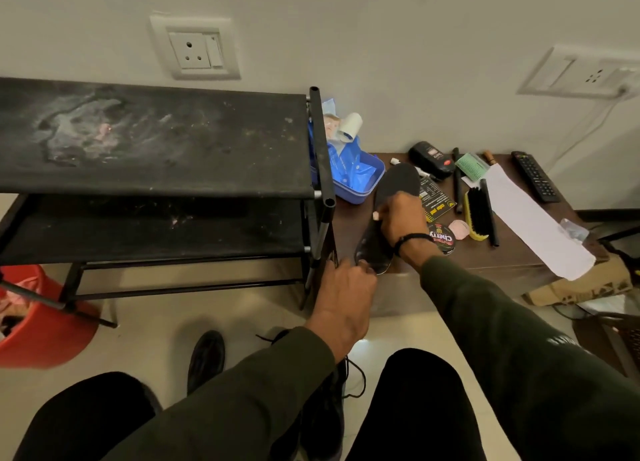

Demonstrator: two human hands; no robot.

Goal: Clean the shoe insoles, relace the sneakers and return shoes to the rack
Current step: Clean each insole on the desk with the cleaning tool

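A black shoe insole (394,183) is held up over the left end of a low brown table (491,256). My left hand (343,297) pinches its heel end at the bottom. My right hand (401,218) lies over the insole's middle, fingers curled, with something small and pale at its fingertips. A black shoe (206,356) stands on the floor between my knees, and a black laced sneaker (332,408) sits partly hidden under my left forearm. The black shoe rack (152,141) stands at the left with dusty, bare shelves.
On the table lie a yellow shoe brush (478,214), a polish tin (441,240), a black bottle (431,159), a green comb (471,166), a remote (535,176), white paper (533,218) and a blue tub (360,180). A red bucket (41,322) stands at the left.
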